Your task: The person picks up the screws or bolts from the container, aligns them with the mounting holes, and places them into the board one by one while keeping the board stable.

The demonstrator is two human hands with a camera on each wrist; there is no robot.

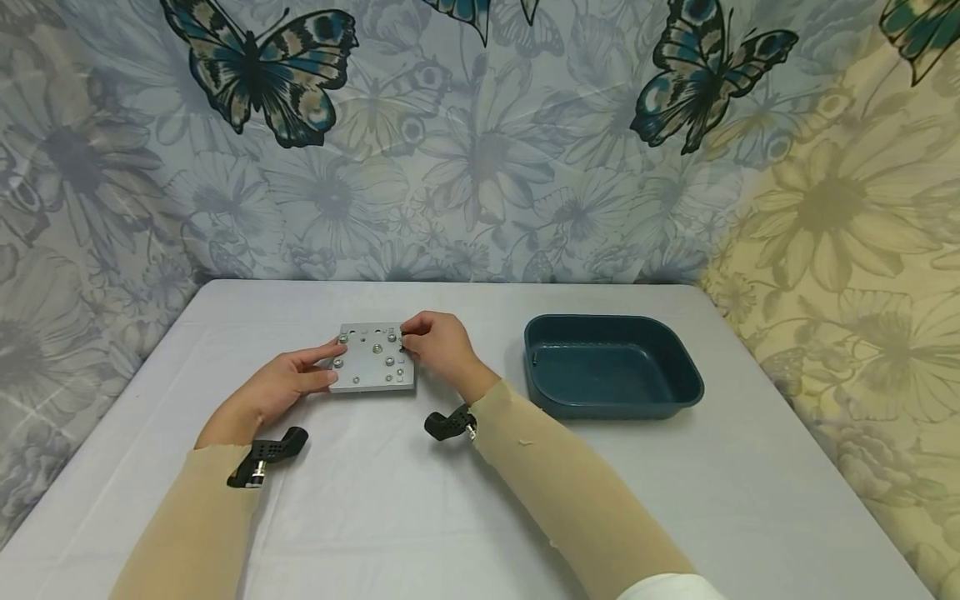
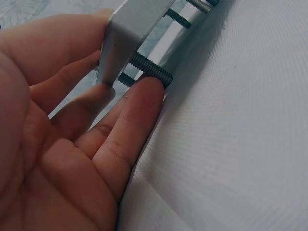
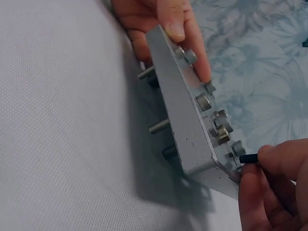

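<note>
A grey metal plate (image 1: pixel 363 367) with several screws in its top stands raised over the table. My left hand (image 1: pixel 277 387) grips its left edge; in the left wrist view the thumb lies along the plate (image 2: pixel 139 19) and a fingertip touches a threaded screw shank (image 2: pixel 151 67) jutting out below. At the plate's right edge is my right hand (image 1: pixel 442 346). In the right wrist view its thumb and forefinger pinch a short black rod (image 3: pixel 249 158), its tip close to a screw head (image 3: pixel 238 147) near the plate's corner; I cannot tell its exact kind.
A dark teal plastic tub (image 1: pixel 615 412) stands on the table to the right of the plate. White cloth (image 1: pixel 360 517) covers the table. Behind it hangs fabric (image 1: pixel 480 208) printed with butterflies and flowers. Black camera mounts (image 1: pixel 450 423) sit on both wrists.
</note>
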